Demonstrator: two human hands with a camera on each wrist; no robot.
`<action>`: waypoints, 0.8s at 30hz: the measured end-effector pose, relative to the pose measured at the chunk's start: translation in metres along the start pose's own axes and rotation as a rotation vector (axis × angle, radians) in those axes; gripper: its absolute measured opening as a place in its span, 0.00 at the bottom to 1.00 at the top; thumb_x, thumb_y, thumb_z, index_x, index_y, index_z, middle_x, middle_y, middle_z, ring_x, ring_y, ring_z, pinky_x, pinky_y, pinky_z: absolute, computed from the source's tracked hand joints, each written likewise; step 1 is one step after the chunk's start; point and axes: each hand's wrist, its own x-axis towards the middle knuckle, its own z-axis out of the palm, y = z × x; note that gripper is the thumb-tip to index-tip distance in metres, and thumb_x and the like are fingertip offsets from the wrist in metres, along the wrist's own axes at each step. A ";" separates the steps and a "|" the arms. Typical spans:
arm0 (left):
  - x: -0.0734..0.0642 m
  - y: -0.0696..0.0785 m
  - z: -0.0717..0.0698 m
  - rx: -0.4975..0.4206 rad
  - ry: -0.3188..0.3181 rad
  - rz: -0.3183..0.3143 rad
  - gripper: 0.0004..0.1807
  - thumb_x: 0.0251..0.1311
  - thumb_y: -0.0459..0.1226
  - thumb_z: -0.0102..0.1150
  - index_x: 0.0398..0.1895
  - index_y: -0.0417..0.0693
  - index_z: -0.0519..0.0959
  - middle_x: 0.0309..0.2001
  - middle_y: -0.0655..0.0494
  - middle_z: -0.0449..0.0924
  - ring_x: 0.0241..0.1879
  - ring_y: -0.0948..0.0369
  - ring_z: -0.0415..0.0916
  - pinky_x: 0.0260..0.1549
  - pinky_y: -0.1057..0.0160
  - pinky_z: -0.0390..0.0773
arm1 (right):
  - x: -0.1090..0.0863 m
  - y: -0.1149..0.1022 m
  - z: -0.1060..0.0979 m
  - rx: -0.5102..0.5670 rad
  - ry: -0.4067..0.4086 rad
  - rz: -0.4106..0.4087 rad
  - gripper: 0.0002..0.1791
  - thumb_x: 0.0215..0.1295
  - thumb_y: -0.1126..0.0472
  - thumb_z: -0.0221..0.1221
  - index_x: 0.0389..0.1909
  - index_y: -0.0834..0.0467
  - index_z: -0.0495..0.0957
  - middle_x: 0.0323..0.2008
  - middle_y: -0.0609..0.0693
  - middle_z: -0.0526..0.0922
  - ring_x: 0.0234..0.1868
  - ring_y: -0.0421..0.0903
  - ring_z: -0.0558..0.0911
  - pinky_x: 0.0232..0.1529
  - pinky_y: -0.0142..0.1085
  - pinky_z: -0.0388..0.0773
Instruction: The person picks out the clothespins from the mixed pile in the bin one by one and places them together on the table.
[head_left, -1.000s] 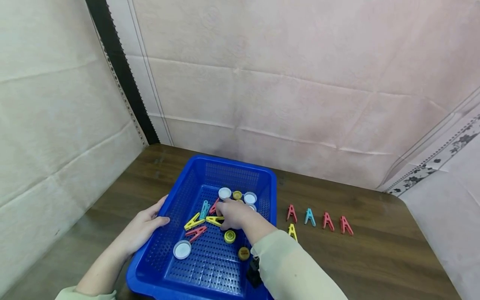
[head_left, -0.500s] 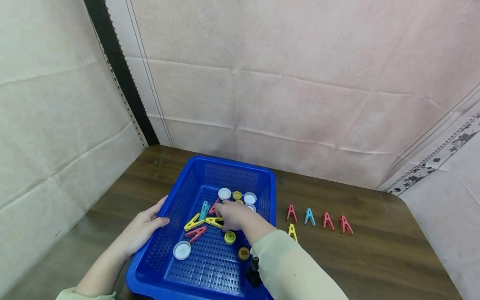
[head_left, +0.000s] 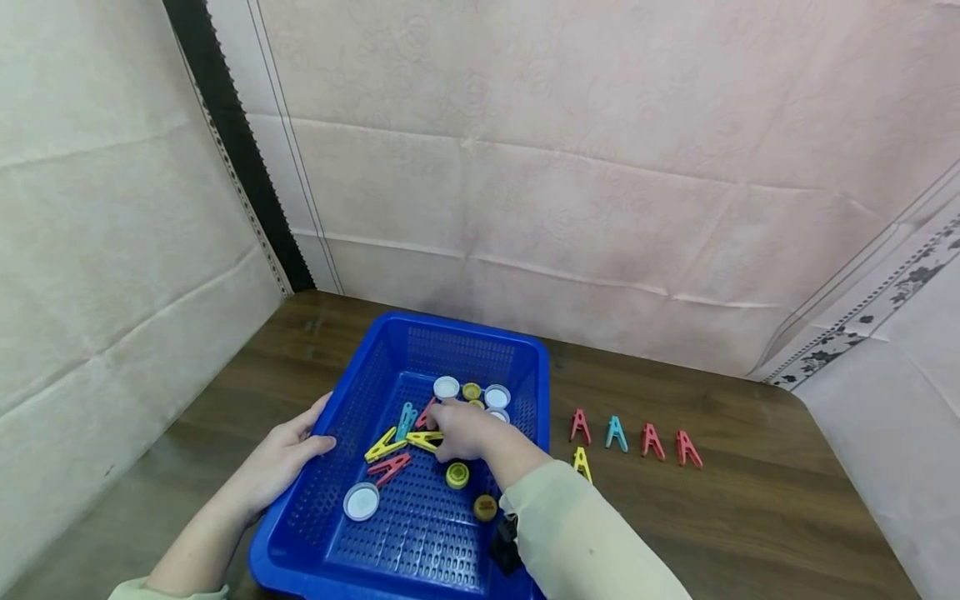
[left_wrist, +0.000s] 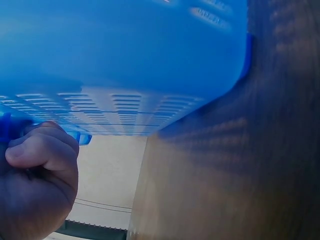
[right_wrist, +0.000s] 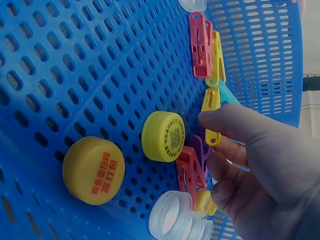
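Observation:
My left hand (head_left: 281, 458) grips the left rim of a blue plastic basket (head_left: 465, 327), thumb over the edge. In the left wrist view its curled fingers (left_wrist: 47, 150) show beside the basket's outer wall. Inside the basket, my right hand (head_left: 468, 433) pinches a yellow clothespin (right_wrist: 212, 99) between thumb and fingers. A teal clothespin (head_left: 406, 422), another yellow clothespin (head_left: 384, 445) and a red clothespin (head_left: 389, 468) lie just left of that hand. The right wrist view also shows a purple clothespin (right_wrist: 199, 148) and a red one (right_wrist: 189, 172) under the fingers.
Yellow bottle caps (right_wrist: 163, 136) and white round lids (head_left: 362, 502) lie scattered in the basket. On the wooden table (head_left: 750, 517) to its right stands a row of red and blue clothespins (head_left: 652, 442), with a yellow one (head_left: 582, 464) nearer. Cloth walls (head_left: 525, 208) enclose the table.
The head view has shifted slightly. Both hands keep their places, the left on the basket rim and the right at the yellow clothespin.

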 end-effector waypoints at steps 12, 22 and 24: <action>0.001 0.001 0.001 0.005 0.007 0.002 0.34 0.67 0.37 0.47 0.74 0.54 0.49 0.64 0.31 0.60 0.42 0.47 0.80 0.30 0.53 0.82 | -0.002 -0.010 -0.007 -0.023 0.021 -0.034 0.20 0.56 0.58 0.64 0.52 0.51 0.77 0.53 0.47 0.72 0.45 0.41 0.75 0.45 0.35 0.74; 0.001 0.000 0.000 0.022 0.010 0.010 0.34 0.67 0.37 0.48 0.74 0.54 0.49 0.64 0.31 0.60 0.41 0.48 0.80 0.29 0.53 0.82 | -0.007 -0.019 -0.016 -0.031 -0.003 -0.043 0.20 0.58 0.56 0.63 0.52 0.53 0.76 0.49 0.48 0.72 0.38 0.40 0.73 0.39 0.35 0.73; 0.001 -0.001 0.000 0.032 0.014 0.012 0.34 0.66 0.37 0.48 0.74 0.54 0.49 0.64 0.31 0.61 0.41 0.48 0.80 0.29 0.54 0.82 | -0.007 -0.020 -0.017 -0.025 -0.004 -0.048 0.19 0.59 0.55 0.62 0.51 0.53 0.76 0.48 0.48 0.72 0.37 0.39 0.73 0.39 0.34 0.74</action>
